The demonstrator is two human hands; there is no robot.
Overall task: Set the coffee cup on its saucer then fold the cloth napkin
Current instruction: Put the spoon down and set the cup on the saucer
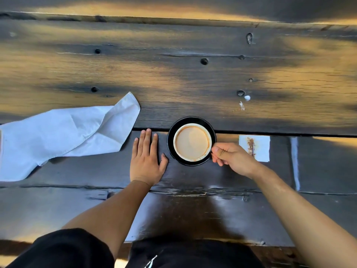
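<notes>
You are looking down at a dark, weathered wooden counter [193, 74], its planks rough-grained, knotted and split by long seams, with warm light glancing off the far boards. The round black saucer [171, 132] is sitting near the middle, straddling a seam between two planks, and the coffee cup [192, 142] is standing upright on it; the cup is white inside, round-rimmed, and is holding pale, milky brown liquid with a darker orange ring staining the wall just above it. Your right hand [231, 156] is closing around the cup's handle at the cup's right side, thumb and fingers curled in on it, so the handle itself is hidden. Your left hand [147, 158] is lying flat and spread, palm down on the bare wood just beside the saucer's left edge, gripping nothing; whether the thumb is touching the saucer you cannot tell. The cloth napkin [63, 134] is lying unfolded and rumpled to the left of that hand, white, soft and creased, with one corner peaking toward the far side and its left end running off the frame. To the right of your right hand, a small white square of paper [259, 147] with a rusty brown smear is resting flat on the wood.
</notes>
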